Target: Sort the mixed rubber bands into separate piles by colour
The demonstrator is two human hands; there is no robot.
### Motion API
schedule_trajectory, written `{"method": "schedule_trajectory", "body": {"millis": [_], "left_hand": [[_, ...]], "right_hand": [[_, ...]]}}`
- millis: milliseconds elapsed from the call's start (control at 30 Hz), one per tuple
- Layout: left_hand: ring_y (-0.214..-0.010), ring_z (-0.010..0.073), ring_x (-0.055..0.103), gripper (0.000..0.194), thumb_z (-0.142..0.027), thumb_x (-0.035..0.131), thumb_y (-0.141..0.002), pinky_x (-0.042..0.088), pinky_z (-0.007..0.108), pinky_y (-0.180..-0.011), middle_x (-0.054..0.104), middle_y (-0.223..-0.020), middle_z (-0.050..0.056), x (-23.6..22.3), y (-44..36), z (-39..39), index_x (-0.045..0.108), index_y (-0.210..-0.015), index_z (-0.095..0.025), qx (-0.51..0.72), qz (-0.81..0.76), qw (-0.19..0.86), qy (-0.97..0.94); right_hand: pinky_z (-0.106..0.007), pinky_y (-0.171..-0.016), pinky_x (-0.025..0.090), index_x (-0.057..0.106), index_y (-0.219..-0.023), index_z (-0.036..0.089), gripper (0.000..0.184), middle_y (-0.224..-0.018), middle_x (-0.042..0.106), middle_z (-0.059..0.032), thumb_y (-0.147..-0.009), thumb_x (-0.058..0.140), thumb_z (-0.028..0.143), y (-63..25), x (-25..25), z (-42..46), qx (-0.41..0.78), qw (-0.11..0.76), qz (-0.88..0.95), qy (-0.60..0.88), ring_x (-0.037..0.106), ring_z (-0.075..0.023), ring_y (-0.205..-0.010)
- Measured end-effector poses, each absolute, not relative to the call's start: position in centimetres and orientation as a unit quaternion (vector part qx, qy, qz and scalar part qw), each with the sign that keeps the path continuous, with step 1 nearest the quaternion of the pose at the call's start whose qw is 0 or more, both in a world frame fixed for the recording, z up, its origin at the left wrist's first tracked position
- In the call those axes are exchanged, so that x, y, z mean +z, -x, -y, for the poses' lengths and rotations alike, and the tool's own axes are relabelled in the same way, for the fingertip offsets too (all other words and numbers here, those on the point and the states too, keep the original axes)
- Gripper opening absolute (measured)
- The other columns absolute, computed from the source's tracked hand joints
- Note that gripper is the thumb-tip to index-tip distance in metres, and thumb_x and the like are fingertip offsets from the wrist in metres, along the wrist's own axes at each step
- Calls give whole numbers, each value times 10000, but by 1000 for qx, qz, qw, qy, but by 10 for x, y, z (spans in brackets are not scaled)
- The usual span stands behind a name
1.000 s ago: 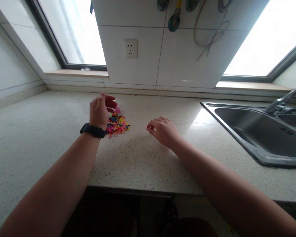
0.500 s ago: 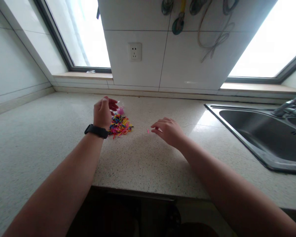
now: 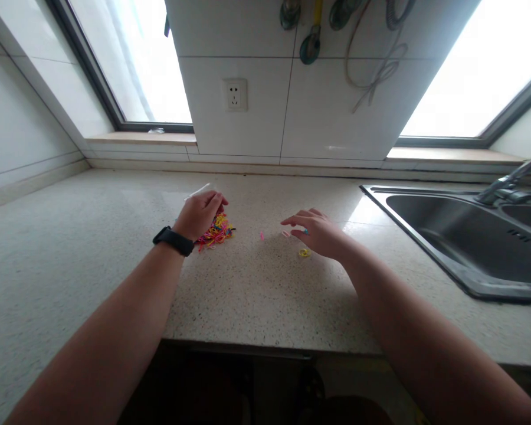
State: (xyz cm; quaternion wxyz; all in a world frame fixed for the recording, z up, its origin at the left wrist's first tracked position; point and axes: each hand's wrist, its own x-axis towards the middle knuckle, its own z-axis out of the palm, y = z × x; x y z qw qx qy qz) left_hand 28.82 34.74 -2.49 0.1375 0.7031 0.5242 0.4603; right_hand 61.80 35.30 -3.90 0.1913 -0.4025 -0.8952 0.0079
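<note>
A heap of small multicoloured rubber bands (image 3: 219,230) lies on the speckled counter (image 3: 243,295). My left hand (image 3: 200,213), with a black band on its wrist, is over the heap's left and far side. Its fingers curl inward, and whatever they hold is hidden. Behind it shows the edge of a clear plastic bag (image 3: 198,192). To the right, my right hand (image 3: 317,231) hovers low, thumb and fingers apart. Near it lie a yellow rubber band (image 3: 304,252), a pale pink band (image 3: 285,234) and a blue bit (image 3: 305,231). A pink band (image 3: 261,235) lies between the hands.
A steel sink (image 3: 451,236) with a faucet (image 3: 508,183) is set into the counter at right. White wall tiles with a power socket (image 3: 236,95) rise behind. Pipes and a looped cord (image 3: 383,74) hang above. The counter's front edge is close to my body.
My left hand has moved right and nearer, its fingers more curled, covering part of the heap. My right hand has shifted right, and the yellow, pale pink and blue pieces now show near it.
</note>
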Motion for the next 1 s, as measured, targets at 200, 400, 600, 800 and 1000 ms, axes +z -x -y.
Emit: {"method": "schedule_trajectory", "body": {"millis": [200,400,600,800,1000], "left_hand": [[-709,165,655,380,-430,467,-981,520,278,-673,725,-789,75,-26,-286,-350,715,-882,-159,458,-532,133,-700],[-714,170,659,375,-420,461,-982,516,282,-671,716,-775,70,-27,-284,-351,708,-871,-160,458,-530,129,-701],[-715,170,657,403,-444,446,-991,511,287,-682,719,-785,71,-28,-282,-352,714,-879,-165,465,-536,120,-695],[-732,171,658,393,-433,451,-988,508,286,-699,724,-806,71,-30,-278,-354,718,-873,-169,453,-539,116,-701],[-706,167,644,391,-450,474,-973,495,286,-689,728,-801,69,-28,-278,-352,731,-891,-166,448,-545,117,-699]], "right_hand": [[-457,-996,381,736,-1181,355,256,-1125,687,-66,-961,607,375,-614,-47,-355,4,169,896,411,544,-284,-1083],[-457,-982,387,743,-1164,333,259,-1093,693,-76,-967,579,375,-606,-52,-359,3,163,890,425,553,-288,-1066],[-425,-946,430,725,-1131,263,276,-1076,717,-90,-1000,485,297,-621,-42,-364,16,273,854,443,597,-270,-1034],[-375,-823,478,728,-1038,212,270,-983,719,-97,-959,473,253,-645,-39,-372,30,374,795,477,634,-241,-899],[-357,-720,476,746,-1013,209,265,-878,717,-93,-911,511,273,-659,-42,-376,48,379,742,551,624,-219,-750]]}}
